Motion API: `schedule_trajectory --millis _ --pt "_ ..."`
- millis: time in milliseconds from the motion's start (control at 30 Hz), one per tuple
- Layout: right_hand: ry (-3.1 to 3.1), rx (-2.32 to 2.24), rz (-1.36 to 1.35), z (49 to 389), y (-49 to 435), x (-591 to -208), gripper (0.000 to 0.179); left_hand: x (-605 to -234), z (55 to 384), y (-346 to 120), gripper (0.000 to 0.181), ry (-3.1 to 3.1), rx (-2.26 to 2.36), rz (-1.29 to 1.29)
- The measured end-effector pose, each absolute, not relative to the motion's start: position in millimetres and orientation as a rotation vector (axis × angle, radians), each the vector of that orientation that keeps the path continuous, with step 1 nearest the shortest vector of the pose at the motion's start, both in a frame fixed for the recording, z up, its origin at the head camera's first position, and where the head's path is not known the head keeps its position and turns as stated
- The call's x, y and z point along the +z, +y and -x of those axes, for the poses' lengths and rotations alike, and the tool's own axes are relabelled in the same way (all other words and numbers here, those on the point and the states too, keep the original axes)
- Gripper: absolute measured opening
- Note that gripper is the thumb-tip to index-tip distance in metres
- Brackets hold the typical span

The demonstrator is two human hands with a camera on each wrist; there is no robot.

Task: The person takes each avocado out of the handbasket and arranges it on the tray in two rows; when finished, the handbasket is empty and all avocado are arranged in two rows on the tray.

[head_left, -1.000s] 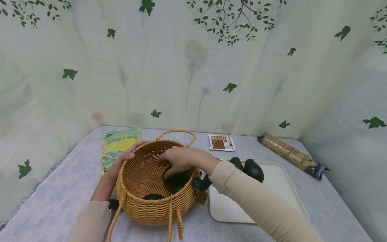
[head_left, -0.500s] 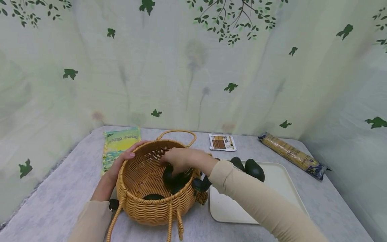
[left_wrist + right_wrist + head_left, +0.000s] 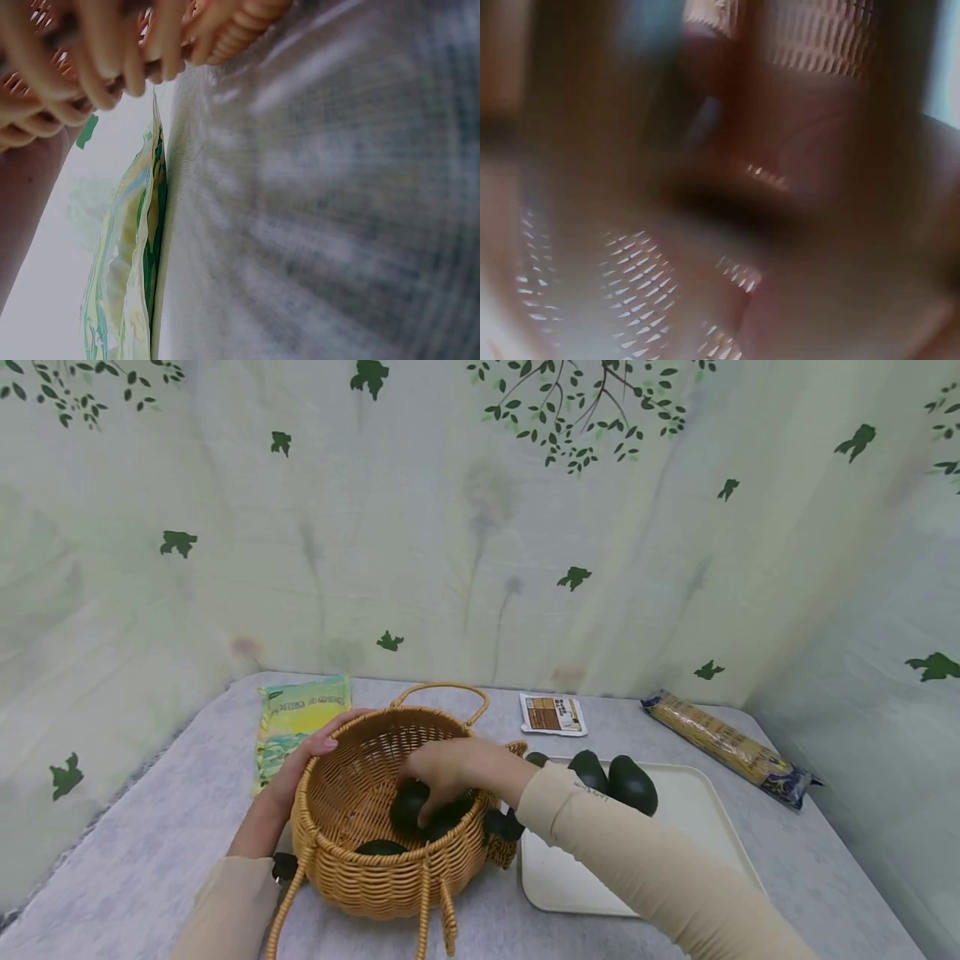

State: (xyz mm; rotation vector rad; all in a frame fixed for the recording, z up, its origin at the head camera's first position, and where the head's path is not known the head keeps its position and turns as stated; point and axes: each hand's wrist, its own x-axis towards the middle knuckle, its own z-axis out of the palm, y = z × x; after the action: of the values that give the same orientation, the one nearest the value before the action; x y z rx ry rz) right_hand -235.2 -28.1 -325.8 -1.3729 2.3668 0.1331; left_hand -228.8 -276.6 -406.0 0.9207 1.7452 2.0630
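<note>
A round wicker basket (image 3: 352,885) stands left of the middle in the head view. My left hand (image 3: 303,764) holds its left rim, thumb over the edge. My right hand (image 3: 442,768) reaches inside and grips a dark green avocado (image 3: 406,808), thumb on its near side. Close to it, partly under the hand, lies another avocado (image 3: 448,818). One more avocado (image 3: 381,847) shows behind the front rim. In the left wrist view the basket's woven side (image 3: 112,52) hangs over the cloth. The right wrist view is blurred, with basket weave (image 3: 641,292) behind.
Right of the basket lies a white tray (image 3: 697,827) bearing avocados (image 3: 633,785), partly behind my right sleeve. Toward the back are a yellow-green bag (image 3: 303,714), a small white-brown packet (image 3: 553,714) and a long pasta-like package (image 3: 723,743). Basket handles (image 3: 442,685) stick out.
My right hand has shifted slightly nearer and lower inside the basket, and the avocado it grips has moved a little left and nearer. My left hand stays on the rim.
</note>
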Motion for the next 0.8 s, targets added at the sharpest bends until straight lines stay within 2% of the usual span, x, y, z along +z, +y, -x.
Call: schedule_trajectory --millis 367,800 --pt "2.365 0.088 1.399 233.9 -28.7 -332.4 0.06 -400.9 224.1 -275.1 0.056 1.689 2.057 -0.928" --pt "2.388 -0.219 1.448 233.2 -23.3 -328.3 0.06 -404.7 225.6 -278.1 0.056 1.684 2.055 -0.897"
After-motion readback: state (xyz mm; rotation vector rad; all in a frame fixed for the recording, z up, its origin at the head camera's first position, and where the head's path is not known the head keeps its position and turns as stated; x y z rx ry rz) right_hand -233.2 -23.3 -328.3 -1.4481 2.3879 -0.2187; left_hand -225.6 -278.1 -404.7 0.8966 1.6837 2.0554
